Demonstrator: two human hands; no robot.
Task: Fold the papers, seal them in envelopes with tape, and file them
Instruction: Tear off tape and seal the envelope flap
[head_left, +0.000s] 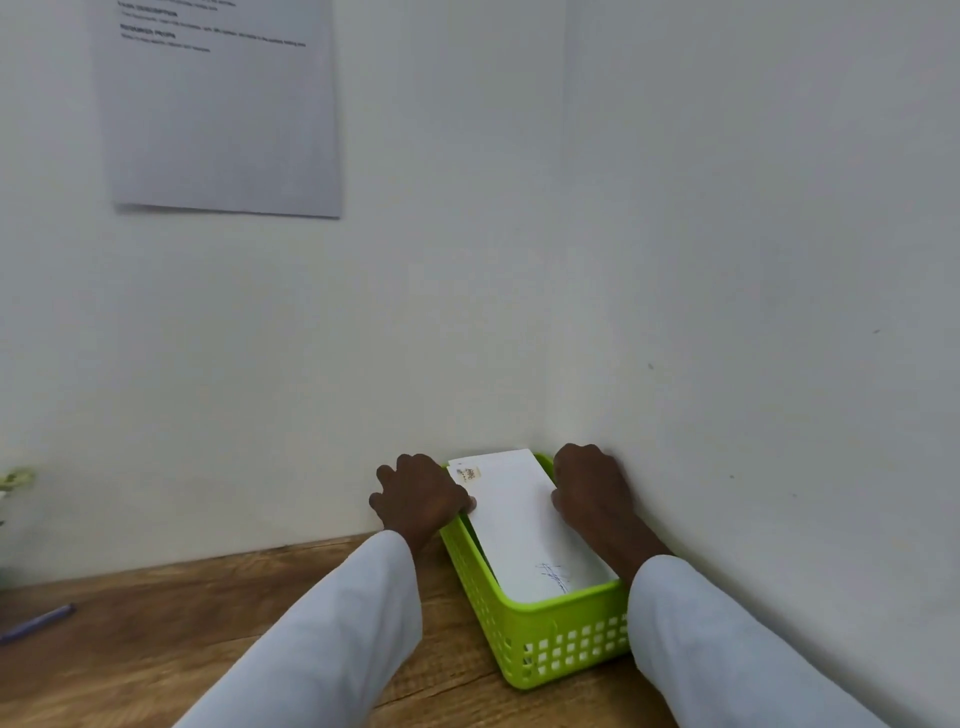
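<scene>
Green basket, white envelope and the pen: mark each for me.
green basket (566, 631): head view, its near perforated wall.
white envelope (519, 514): head view, middle of its face.
pen (36, 622): head view, mid-barrel, far left.

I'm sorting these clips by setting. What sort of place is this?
Probably an office or study desk set in a wall corner: a wooden tabletop, a printed sheet stuck on the wall, and a green basket holding an envelope.
</scene>
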